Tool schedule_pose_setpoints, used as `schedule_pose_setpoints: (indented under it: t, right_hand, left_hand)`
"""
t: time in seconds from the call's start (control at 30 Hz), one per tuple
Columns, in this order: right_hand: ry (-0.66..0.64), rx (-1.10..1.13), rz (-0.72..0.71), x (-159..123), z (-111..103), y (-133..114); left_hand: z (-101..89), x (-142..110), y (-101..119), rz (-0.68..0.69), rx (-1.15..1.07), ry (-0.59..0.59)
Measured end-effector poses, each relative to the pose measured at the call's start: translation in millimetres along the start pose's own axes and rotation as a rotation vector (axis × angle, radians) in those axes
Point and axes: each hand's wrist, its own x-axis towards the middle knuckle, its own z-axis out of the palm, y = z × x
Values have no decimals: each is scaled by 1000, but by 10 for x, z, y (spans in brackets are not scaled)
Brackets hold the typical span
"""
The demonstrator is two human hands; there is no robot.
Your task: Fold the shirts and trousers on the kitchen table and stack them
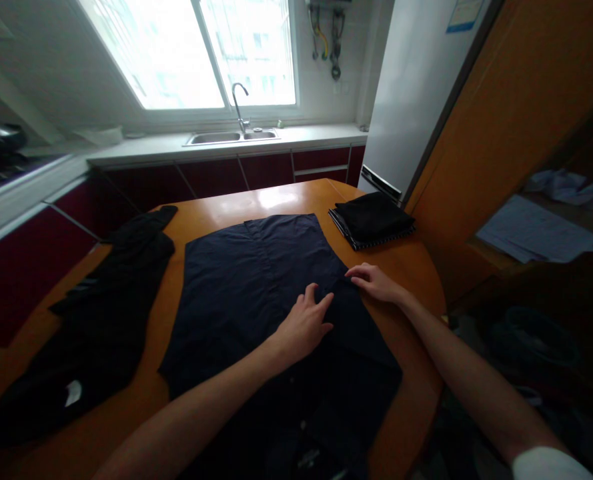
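Observation:
A dark navy shirt (236, 280) is spread over the wooden table, with small buttons and what looks like a collar label near the bottom of the view. Over its right half is my left hand (306, 320), palm down with the fingers apart, holding nothing; whether it presses the cloth I cannot tell. My right hand (373, 283) is at the shirt's right edge, thumb and fingertips closed on the fabric there.
A folded stack of black clothes (373, 217) lies at the table's far right. Along the left side sprawls a crumpled black garment (101, 333). Beyond the table (286, 197) stand a counter with a sink (216, 138) and a grey fridge (411, 87).

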Motion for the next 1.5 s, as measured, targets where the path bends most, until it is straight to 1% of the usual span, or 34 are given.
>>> schedule_pose_setpoints:
  t: [0.03,0.07,0.1,0.17,0.2,0.27,0.37,0.47,0.6,0.7,0.87,0.97,1.07,1.1,1.13,1.17,1.23,1.27,1.33,1.37,1.4,1.47,1.5]
  right_hand:
    - [10,22,4,-8,-17,14]
    - [20,33,8,-17,-37,29]
    - [31,34,10,-27,-58,43]
    - [45,18,3,-49,-99,63]
    - [45,9,-5,-61,-115,67]
    - [38,-11,-15,-81,-134,64]
    - [32,-57,-8,-99,-131,51]
    - [34,-100,-6,-104,-110,54]
    - [43,-127,-21,-102,-84,83]
    - [46,-138,-24,-92,-78,106]
    - [35,-145,-21,-63,-84,119]
    - [36,-191,2,-47,-72,104]
    - [44,-237,16,-40,-52,91]
    - [48,-241,15,-41,-46,91]
    - [56,-241,12,-43,-41,93]
    - [63,-237,8,-45,-38,97]
    - [68,-221,-1,-50,-33,107]
    - [66,-213,-3,-50,-31,110]
    - [64,-209,7,-45,-27,114]
    - [71,-210,20,-41,-24,114]
    - [85,-211,35,-36,-20,112]
    - [140,-198,66,-38,-13,101]
    - [182,-183,84,-52,-9,89]
  left_hand:
    - [-15,-39,70,46,79,34]
    - [-26,-79,147,120,137,46]
    - [-30,-119,226,213,168,33]
    - [-7,-187,386,407,172,-39]
    - [23,-211,465,481,170,-68]
    - [115,-229,616,567,202,-83]
    - [296,-184,812,648,302,-53]
    - [456,-98,936,724,375,-31]
    - [588,-10,952,753,415,-16]
    - [652,26,867,771,391,-15]
    - [740,50,684,864,293,6]
    - [770,43,653,911,260,11]
    - [734,40,678,940,174,-19]
    - [694,55,683,923,119,-29]
    - [637,84,678,878,56,-32]
    - [566,133,661,800,-7,-22]
    - [394,299,580,575,-92,45]
    - [306,415,516,457,-99,89]
    - [162,688,357,271,-41,150]
    - [115,830,272,201,4,140]
    - [85,965,193,141,37,102]
    - [71,1193,67,62,36,-6]
    - [79,1281,25,43,8,-56]
